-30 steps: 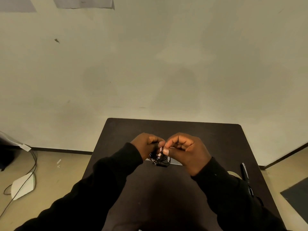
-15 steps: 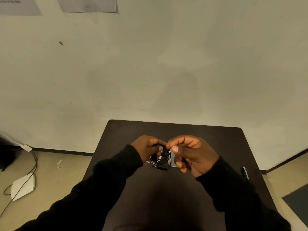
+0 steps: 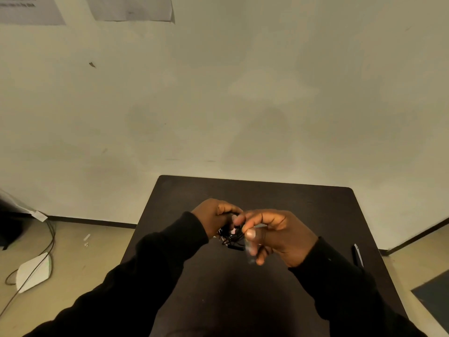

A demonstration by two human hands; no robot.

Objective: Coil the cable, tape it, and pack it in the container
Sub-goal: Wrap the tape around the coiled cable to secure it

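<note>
Above table (image 3: 303,203) — hands (image 3: 213,217) (image 3: 279,237) pinch coiled cable (image 3: 230,235).

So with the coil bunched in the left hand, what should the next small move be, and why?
Probably wrap the clear tape strip around the coiled cable. The left hand grips the bundle above the table, and the right hand pinches the strip beside it.

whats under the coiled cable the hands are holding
Under the coiled cable only the dark table shows. The left hand and right hand cover part of the spot, so anything small there is hidden.
</note>
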